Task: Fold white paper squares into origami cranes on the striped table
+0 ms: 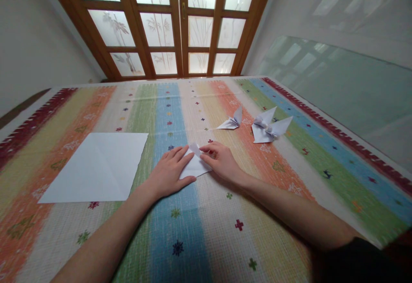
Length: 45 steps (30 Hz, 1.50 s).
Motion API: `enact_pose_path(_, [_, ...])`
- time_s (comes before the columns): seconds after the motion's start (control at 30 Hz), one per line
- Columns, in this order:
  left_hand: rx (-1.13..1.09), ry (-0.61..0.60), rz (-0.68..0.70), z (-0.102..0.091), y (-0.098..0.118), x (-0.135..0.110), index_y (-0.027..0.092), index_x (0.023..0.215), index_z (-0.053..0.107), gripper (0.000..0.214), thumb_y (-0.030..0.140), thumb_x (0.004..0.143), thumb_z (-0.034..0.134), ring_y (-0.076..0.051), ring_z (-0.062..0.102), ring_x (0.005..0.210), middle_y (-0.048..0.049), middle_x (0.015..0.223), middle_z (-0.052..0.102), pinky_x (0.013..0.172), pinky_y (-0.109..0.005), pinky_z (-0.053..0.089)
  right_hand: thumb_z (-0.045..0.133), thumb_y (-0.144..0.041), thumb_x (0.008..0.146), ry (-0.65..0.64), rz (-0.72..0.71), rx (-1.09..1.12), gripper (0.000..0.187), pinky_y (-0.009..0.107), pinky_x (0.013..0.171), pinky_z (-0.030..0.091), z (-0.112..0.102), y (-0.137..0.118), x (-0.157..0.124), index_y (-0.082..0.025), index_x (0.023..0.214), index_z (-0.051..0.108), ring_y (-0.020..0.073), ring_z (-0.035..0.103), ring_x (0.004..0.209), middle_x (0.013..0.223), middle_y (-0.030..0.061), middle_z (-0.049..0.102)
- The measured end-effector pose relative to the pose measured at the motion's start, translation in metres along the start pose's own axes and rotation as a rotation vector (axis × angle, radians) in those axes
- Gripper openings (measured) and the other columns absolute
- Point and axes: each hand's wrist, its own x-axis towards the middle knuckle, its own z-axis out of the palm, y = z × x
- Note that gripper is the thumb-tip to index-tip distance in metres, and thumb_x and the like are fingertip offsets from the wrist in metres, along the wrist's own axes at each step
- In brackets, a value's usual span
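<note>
A small folded piece of white paper (197, 165) lies on the tablecloth between my two hands, with one flap standing up at its far corner. My left hand (172, 170) rests flat over its left side, fingers stretched out and pressing it down. From the other side, my right hand (220, 158) pinches the paper near the raised flap between thumb and fingers. Part of the paper is hidden beneath both hands.
A larger white paper sheet (96, 167) with a torn right edge lies to the left. Several folded paper figures stand at the back right, one (232, 121) apart from a group (268, 127). The striped tablecloth (180, 240) covers the table; wooden glazed doors (178, 49) stand behind.
</note>
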Motion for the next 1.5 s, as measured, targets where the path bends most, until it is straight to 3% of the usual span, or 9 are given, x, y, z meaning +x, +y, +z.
enact_pose_path(0.13, [0.010, 0.008, 0.006, 0.000, 0.000, 0.000, 0.017, 0.141, 0.044, 0.068, 0.057, 0.087, 0.056, -0.038, 0.038, 0.136, -0.0179, 0.152, 0.039, 0.108, -0.055, 0.035, 0.064, -0.020, 0.083, -0.036, 0.037, -0.003, 0.015, 0.036, 0.078, 0.049, 0.001, -0.001, -0.001, -0.018, 0.095, 0.073, 0.0192, 0.063, 0.084, 0.090, 0.0067, 0.069])
enact_pose_path(0.33, [0.023, 0.004, 0.012, -0.001, 0.000, 0.000, 0.015, 0.141, 0.044, 0.069, 0.057, 0.087, 0.055, -0.038, 0.038, 0.136, -0.0191, 0.151, 0.040, 0.108, -0.055, 0.036, 0.067, -0.016, 0.080, 0.030, -0.007, -0.050, 0.024, 0.035, 0.080, 0.048, -0.004, -0.006, 0.000, -0.017, 0.104, 0.069, 0.0193, 0.060, 0.089, 0.099, 0.0080, 0.066])
enact_pose_path(0.6, [0.005, 0.046, 0.018, 0.003, -0.002, -0.001, 0.021, 0.141, 0.044, 0.067, 0.058, 0.086, 0.057, -0.036, 0.039, 0.136, -0.0154, 0.151, 0.041, 0.108, -0.054, 0.035, 0.065, -0.020, 0.084, -0.003, 0.000, -0.039, 0.018, 0.034, 0.076, 0.049, -0.002, -0.003, 0.003, -0.018, 0.100, 0.071, 0.0177, 0.061, 0.080, 0.089, 0.0066, 0.066])
enact_pose_path(0.87, [0.014, -0.006, -0.002, 0.000, 0.000, 0.000, 0.015, 0.141, 0.046, 0.070, 0.057, 0.086, 0.056, -0.038, 0.038, 0.137, -0.0188, 0.152, 0.040, 0.108, -0.054, 0.034, 0.064, -0.019, 0.083, 0.000, 0.008, -0.024, 0.017, 0.034, 0.075, 0.049, 0.000, -0.004, 0.003, -0.016, 0.098, 0.072, 0.0179, 0.062, 0.080, 0.087, 0.0075, 0.068])
enact_pose_path(1.07, [-0.003, 0.024, 0.009, 0.002, -0.001, -0.001, 0.020, 0.141, 0.045, 0.068, 0.058, 0.086, 0.056, -0.037, 0.038, 0.137, -0.0169, 0.151, 0.040, 0.108, -0.054, 0.035, 0.064, -0.021, 0.082, -0.004, 0.031, -0.035, 0.014, 0.032, 0.073, 0.048, 0.004, 0.003, 0.003, -0.018, 0.093, 0.072, 0.0170, 0.062, 0.076, 0.085, 0.0064, 0.069])
enact_pose_path(1.17, [-0.001, 0.033, 0.006, 0.002, -0.001, -0.001, 0.021, 0.142, 0.044, 0.069, 0.058, 0.086, 0.056, -0.036, 0.039, 0.136, -0.0158, 0.151, 0.041, 0.108, -0.053, 0.035, 0.064, -0.024, 0.080, -0.039, 0.025, -0.109, 0.009, 0.029, 0.066, 0.044, 0.003, 0.000, 0.002, -0.019, 0.078, 0.071, 0.0158, 0.058, 0.070, 0.076, 0.0042, 0.067])
enact_pose_path(1.3, [-0.033, 0.050, 0.001, 0.003, -0.002, 0.000, 0.019, 0.146, 0.035, 0.079, 0.061, 0.084, 0.058, -0.036, 0.038, 0.137, -0.0175, 0.151, 0.040, 0.110, -0.052, 0.034, 0.063, -0.025, 0.078, -0.163, 0.099, -0.184, 0.024, 0.026, 0.054, 0.030, -0.001, -0.007, 0.003, -0.019, 0.056, 0.057, 0.0119, 0.046, 0.055, 0.056, -0.0013, 0.054])
enact_pose_path(1.5, [-0.096, 0.066, 0.008, 0.003, -0.003, 0.000, 0.017, 0.152, 0.014, 0.111, 0.071, 0.071, 0.067, -0.038, 0.038, 0.137, -0.0224, 0.149, 0.040, 0.110, -0.052, 0.033, 0.054, -0.020, 0.081, -0.231, 0.144, -0.115, 0.025, 0.025, 0.052, 0.026, -0.003, -0.004, 0.008, -0.019, 0.057, 0.048, 0.0115, 0.044, 0.055, 0.057, -0.0013, 0.051])
